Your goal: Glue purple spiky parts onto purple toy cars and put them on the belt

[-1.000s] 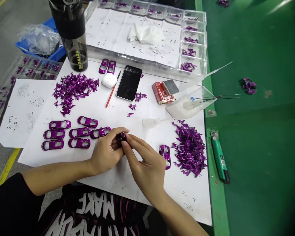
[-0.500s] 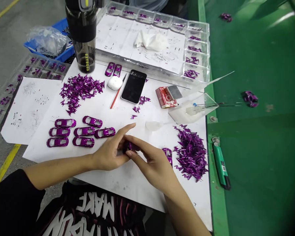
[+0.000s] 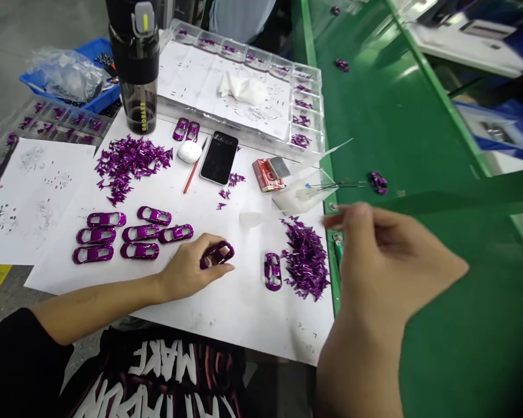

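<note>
My left hand point(image 3: 192, 268) rests on the white paper and grips a shiny purple toy car body point(image 3: 217, 254) between thumb and fingers. My right hand point(image 3: 383, 255) is raised over the edge of the green belt point(image 3: 418, 145), blurred, with the fingers curled; whether anything is in them I cannot see. Below it lies a pile of small purple parts point(image 3: 305, 257), with a single purple car body point(image 3: 272, 271) beside it. Several finished purple car bodies point(image 3: 126, 235) lie in rows to the left of my left hand.
Another pile of purple parts point(image 3: 128, 159) lies at the upper left. A dark water bottle point(image 3: 136, 69), a phone point(image 3: 219, 157), a white earbud case point(image 3: 189, 151), a red pack point(image 3: 268, 174) and a clear compartment tray point(image 3: 244, 87) stand behind. A purple car point(image 3: 378, 181) sits on the belt.
My right hand let go of the car body and swung up and right toward the green belt. My left hand kept the car body. The camera turned to the right.
</note>
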Demonstrator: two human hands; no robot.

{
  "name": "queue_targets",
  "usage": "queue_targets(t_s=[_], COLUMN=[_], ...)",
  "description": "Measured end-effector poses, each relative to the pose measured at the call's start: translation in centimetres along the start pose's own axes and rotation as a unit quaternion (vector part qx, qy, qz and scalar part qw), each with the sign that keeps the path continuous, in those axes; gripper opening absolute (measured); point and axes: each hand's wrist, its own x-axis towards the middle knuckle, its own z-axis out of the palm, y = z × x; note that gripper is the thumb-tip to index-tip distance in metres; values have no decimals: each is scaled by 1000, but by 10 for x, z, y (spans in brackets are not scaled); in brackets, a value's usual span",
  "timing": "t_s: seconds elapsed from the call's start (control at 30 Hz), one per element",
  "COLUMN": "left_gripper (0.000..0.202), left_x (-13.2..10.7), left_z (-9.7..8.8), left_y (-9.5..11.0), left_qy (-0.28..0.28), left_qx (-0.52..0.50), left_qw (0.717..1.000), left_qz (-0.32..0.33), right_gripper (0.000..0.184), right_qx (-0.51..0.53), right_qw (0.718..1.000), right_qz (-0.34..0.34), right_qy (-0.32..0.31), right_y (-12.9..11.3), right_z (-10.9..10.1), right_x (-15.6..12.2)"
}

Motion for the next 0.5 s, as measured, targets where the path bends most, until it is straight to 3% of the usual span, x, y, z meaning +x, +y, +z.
queue_targets(t_s=[0.1, 0.2, 0.27, 0.37, 0.47, 0.5], left_gripper=[29, 26, 26, 25, 22, 22], left_x=[2, 1, 1, 0, 0, 0], left_z=[-2, -3, -4, -4, -4, -4], left_y=[0, -2, -5, -8, -9, -9], left_qy=[32, 47, 50, 45, 25, 19], left_qx=[61, 117, 147, 187, 214, 220], left_qw=[995, 981, 973, 968, 968, 968], left_qz=[75, 145, 169, 161, 130, 120], right_gripper=[42, 44, 40, 33, 17, 11], right_qx=[-102, -85, -68, -68, 31, 92], right_qw=[994, 995, 993, 977, 921, 906], right_qz=[-15, -53, -81, -120, -207, -220], right_qy=[34, 23, 48, 161, 329, 349], right_y=[39, 75, 84, 67, 27, 12], right_z=[21, 48, 56, 48, 33, 31], right_x=[34, 57, 66, 70, 47, 32])
